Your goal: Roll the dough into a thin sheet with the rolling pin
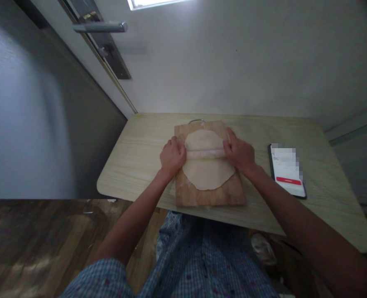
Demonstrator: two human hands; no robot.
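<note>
A flat, roughly round sheet of dough (pixel 207 176) lies on a wooden cutting board (pixel 210 198). Across its middle runs a pale, flour-dusted rolling pin (pixel 205 154), lying level from side to side. My left hand (pixel 172 156) is closed around the pin's left end, at the board's left edge. At the opposite end, my right hand (pixel 239 152) grips the pin near the board's right edge. Both palms hide the pin's tips. The dough shows above and below the pin.
The board rests on a light wood-grain table (pixel 140 165) with rounded corners. A phone (pixel 287 171) with a lit screen lies to the right. Behind the table stands a pale door with a metal handle (pixel 101 27). A whitish bag-like thing (pixel 263 248) is under the table.
</note>
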